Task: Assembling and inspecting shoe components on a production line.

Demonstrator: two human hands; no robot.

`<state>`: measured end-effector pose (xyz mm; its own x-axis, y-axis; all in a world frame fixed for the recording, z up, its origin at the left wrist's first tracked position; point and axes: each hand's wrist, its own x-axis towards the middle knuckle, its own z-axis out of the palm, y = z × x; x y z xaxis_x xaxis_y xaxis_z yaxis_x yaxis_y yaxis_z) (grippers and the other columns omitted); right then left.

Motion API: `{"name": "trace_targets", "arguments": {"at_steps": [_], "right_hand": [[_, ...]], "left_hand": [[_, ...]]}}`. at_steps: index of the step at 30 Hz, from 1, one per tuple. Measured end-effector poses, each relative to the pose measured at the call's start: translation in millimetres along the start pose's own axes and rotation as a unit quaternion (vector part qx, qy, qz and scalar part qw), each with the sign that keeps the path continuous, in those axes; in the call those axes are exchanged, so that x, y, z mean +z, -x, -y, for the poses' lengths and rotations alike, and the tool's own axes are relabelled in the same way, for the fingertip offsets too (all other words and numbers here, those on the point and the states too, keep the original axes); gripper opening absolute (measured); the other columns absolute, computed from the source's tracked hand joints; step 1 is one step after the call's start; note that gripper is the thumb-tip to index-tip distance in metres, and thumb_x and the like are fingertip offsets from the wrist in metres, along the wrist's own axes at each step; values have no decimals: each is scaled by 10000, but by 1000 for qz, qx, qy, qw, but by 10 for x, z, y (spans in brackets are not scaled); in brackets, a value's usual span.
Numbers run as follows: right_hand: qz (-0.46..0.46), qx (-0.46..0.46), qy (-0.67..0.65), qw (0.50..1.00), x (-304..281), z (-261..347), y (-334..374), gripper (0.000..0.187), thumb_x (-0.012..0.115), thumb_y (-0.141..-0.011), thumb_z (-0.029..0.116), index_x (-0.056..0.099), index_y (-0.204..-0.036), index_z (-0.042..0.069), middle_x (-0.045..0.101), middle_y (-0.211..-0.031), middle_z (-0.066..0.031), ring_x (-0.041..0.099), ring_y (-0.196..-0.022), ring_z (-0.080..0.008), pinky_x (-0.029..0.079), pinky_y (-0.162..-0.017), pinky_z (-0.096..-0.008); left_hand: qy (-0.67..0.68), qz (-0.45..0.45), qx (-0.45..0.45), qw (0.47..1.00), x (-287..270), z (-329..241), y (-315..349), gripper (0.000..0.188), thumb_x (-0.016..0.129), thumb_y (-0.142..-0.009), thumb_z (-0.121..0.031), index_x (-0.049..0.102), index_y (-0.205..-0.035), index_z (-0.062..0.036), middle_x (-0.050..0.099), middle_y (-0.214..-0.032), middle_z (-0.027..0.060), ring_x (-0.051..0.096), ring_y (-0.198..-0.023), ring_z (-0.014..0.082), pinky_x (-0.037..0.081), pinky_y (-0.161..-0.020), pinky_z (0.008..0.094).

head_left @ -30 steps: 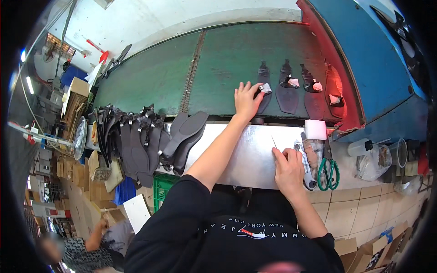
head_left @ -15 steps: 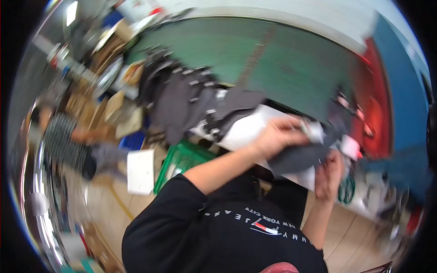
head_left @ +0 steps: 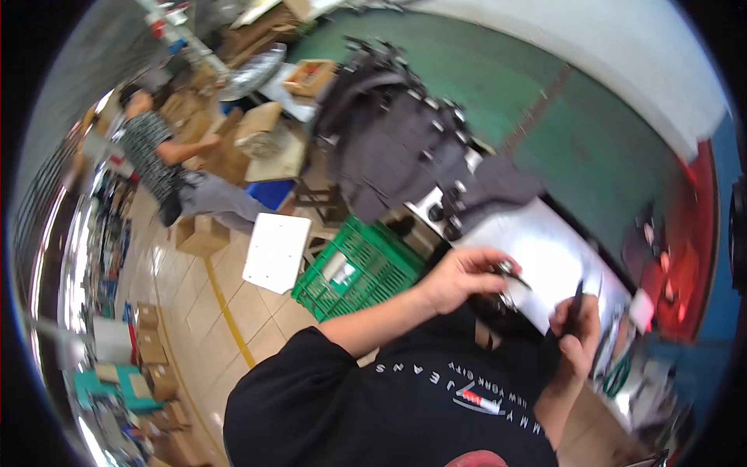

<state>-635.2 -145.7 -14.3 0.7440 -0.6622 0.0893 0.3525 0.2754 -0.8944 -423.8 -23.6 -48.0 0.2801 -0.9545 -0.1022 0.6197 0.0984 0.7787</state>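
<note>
My left hand [head_left: 465, 282] is closed in a pinch on a small dark piece with a shiny metal part [head_left: 507, 269]; its exact kind is unclear. To its right, my right hand [head_left: 574, 335] has its fingers and thumb around a thin dark strip-like piece [head_left: 576, 305] standing nearly upright, seen almost edge-on. Both hands are over the near edge of a shiny white work surface [head_left: 545, 241]. Beyond my left hand, overlapping dark grey flat pieces [head_left: 389, 148] with small metal fittings lie in a long heap. One rounded grey piece [head_left: 498, 187] lies at its near right end.
Left of my forearm stands a green plastic crate [head_left: 366, 268] beside a white square stool top [head_left: 278, 251]. A person [head_left: 159, 152] in a patterned shirt works among cardboard boxes at far left. A green board [head_left: 467, 78] rises behind; a red panel [head_left: 692, 257] stands right.
My view has swung, so the scene sits further right. The broad dark grey piece between my hands no longer shows its flat face. My hands are now apart, each with a dark piece.
</note>
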Motion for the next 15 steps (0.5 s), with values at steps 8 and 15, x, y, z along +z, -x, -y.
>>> {"name": "trace_targets", "arguments": {"at_steps": [8,15], "right_hand": [[-44,18,278,959,233,-5,248,398,744,-686,26,596,-1053,-12,603,-827,-76,554,-754,-137,435,-711,-243],[-18,-91,384,919,178,-59,343,474,705,-670,8,650,-1140,11,683,-1007,-145,646,-881,-263,453,-791,-322]], "left_hand": [[-29,39,16,999,-22,113,69,320,699,-784,38,651,-1095,-19,644,-1173,136,636,-980,146,530,-825,271],[-36,32,-19,999,8,145,132,349,756,-727,4,629,-1051,-15,616,-1172,205,600,-1090,263,489,-953,388]]}}
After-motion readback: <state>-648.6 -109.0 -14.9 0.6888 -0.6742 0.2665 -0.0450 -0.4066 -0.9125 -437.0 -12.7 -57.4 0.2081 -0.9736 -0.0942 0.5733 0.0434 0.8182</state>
